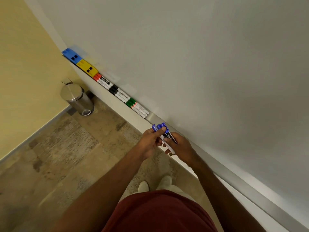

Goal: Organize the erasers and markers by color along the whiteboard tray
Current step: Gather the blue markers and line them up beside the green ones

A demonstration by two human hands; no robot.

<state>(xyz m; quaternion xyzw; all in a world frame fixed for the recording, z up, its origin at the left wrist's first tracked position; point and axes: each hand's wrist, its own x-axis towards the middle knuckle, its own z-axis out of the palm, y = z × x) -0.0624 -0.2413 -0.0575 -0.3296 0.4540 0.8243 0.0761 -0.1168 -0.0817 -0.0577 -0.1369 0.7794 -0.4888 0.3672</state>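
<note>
A bundle of blue-capped markers is held just above the whiteboard tray, caps pointing up-left. My left hand grips the bundle near the caps and my right hand grips the white barrels. Further left, things lie in a row in the tray: a blue eraser, a yellow eraser, red-capped markers, black-capped markers and green-capped markers.
The whiteboard fills the upper right. A steel pedal bin stands on the floor below the tray's left part, against the yellow wall. My shoes are near the tray's base.
</note>
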